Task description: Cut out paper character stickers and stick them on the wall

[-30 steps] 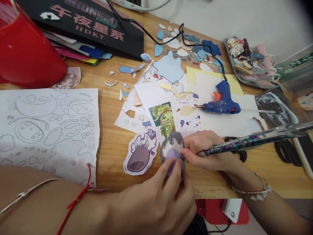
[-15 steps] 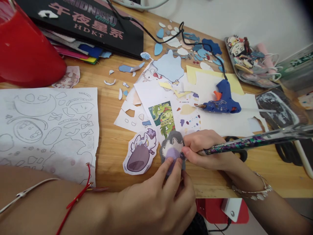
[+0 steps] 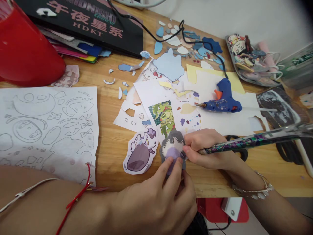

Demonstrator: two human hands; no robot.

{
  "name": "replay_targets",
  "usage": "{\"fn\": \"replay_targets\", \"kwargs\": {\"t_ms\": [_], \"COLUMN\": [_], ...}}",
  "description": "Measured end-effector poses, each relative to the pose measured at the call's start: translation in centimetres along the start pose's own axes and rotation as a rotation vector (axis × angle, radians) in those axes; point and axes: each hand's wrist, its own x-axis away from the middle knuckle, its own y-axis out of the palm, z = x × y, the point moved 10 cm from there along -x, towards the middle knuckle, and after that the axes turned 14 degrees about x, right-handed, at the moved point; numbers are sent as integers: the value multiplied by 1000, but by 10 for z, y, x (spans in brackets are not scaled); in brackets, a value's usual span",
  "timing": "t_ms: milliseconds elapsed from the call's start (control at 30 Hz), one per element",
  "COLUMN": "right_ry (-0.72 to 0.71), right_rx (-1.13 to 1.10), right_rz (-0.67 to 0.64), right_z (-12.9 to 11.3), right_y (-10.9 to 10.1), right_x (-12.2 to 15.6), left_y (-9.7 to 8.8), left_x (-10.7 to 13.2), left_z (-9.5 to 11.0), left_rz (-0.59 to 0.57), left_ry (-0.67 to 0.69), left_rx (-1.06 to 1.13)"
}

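My left hand [image 3: 168, 199] pinches a grey felt piece [image 3: 173, 147] with paler and purple felt layers on it, at the table's front edge. Its index and middle fingers press on the purple part. In my right hand [image 3: 206, 148] is a pen [image 3: 234, 146] with a clear, purple-and-green glittery barrel. The pen's tip, partly hidden by my fingers, is at the felt's right edge. Just left of the felt lies a paper cutout [image 3: 141, 151] of a white-and-purple cartoon creature. A sheet of outlined shapes [image 3: 53, 127] is spread out at the far left.
A blue hot glue gun [image 3: 222, 101] lies on white paper, its black cord running backward. Felt scraps [image 3: 193, 45] are scattered behind. A tray of small cutouts [image 3: 244, 62] stands back right, a red container [image 3: 31, 49] left. Black scissor handles [image 3: 241, 151] show behind my right hand.
The view has shifted very slightly. Both hands keep their places on the felt piece and the pen, with no other clear difference.
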Motion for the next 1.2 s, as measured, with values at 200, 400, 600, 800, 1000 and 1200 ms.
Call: {"fn": "replay_targets", "kwargs": {"t_ms": [200,400,600,800,1000,1200], "right_ry": [3,8,27,-11,-28,-30], "right_rx": [-11,-30,-188,-25,-21,-11], "right_rz": [1,10,93,38,41,42], "right_z": [0,1,3,-4,-4,-4], "right_y": [0,0,-8,-4,-2,-3], "right_x": [0,3,5,1,1,0], "left_y": [0,1,0,0,0,-2], "left_x": [2,1,0,-1,1,2], "left_z": [2,1,1,-1,1,-1], "left_rz": [7,7,16,22,14,42], "left_ry": [18,9,-6,-11,-2,-41], "left_rx": [3,-3,-3,-1,-2,16]}}
